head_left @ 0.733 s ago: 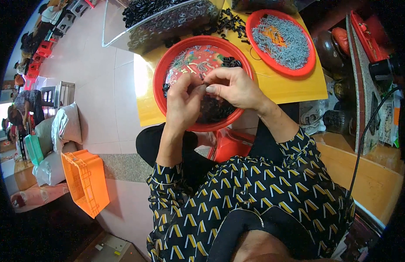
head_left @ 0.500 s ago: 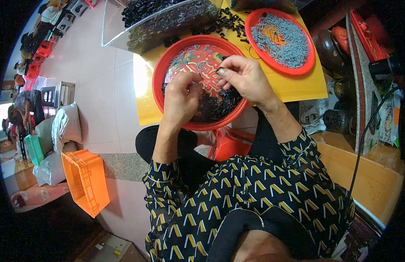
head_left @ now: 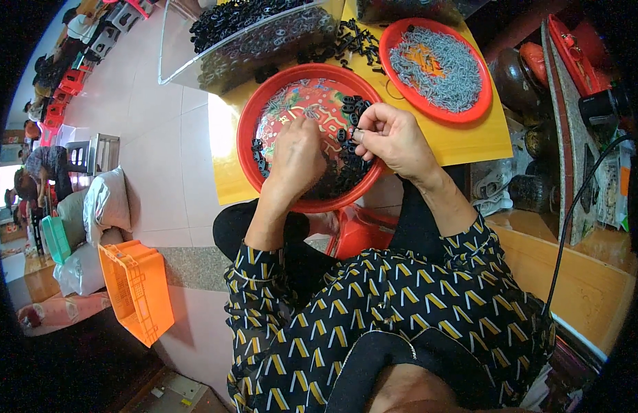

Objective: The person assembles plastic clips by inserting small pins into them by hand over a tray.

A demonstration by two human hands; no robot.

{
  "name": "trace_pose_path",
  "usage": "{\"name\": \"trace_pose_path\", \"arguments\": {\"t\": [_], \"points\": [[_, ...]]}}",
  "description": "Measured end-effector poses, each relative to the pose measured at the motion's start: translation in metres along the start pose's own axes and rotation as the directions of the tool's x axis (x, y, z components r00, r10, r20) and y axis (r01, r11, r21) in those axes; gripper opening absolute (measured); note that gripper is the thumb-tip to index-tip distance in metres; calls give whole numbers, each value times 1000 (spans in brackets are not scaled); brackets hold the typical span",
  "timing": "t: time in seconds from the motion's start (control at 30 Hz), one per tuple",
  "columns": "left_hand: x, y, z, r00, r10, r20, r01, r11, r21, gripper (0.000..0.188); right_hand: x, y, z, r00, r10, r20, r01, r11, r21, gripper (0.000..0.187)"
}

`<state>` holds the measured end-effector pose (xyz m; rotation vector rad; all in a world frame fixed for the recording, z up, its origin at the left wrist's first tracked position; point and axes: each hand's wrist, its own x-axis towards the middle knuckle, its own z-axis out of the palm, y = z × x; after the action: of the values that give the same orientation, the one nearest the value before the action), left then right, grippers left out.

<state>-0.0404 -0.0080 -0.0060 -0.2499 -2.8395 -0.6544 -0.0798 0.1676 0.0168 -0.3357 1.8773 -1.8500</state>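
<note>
Hands [head_left: 399, 143] at black parts [head_left: 346, 172], long axes various

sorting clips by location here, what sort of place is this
Probably a small informal assembly workshop. A clear bin heaped with black parts and a red plate of grey screw-like pieces share the table; other people show in the background.

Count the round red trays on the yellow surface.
2: the near red tray, holding black pieces; the farther red tray, to its right, holding grey pieces. Others may hide behind the clear bin.
</note>
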Motion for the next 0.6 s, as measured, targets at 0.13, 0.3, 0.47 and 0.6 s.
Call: {"name": "trace_pose_path", "arguments": {"t": [0.13,0.3,0.47,0.6], "points": [[-20,8,-26,962,-272,15,250,864,-438,7,0,-2,10,996,-22,89,17,998,61,4],[-36,14,-27,922,-387,-3,165,400,-902,13,-3,-4,22,988,-7,157,-19,986,163,5],[-49,14,-28,904,-404,142,79,-168,-983,10,-12,-8,40,992,-27,126,8,989,146,8],[-55,19,-25,908,-398,132,-7,-328,-945,9,-24,-21,55,990,-91,112,76,989,129,10]]}}
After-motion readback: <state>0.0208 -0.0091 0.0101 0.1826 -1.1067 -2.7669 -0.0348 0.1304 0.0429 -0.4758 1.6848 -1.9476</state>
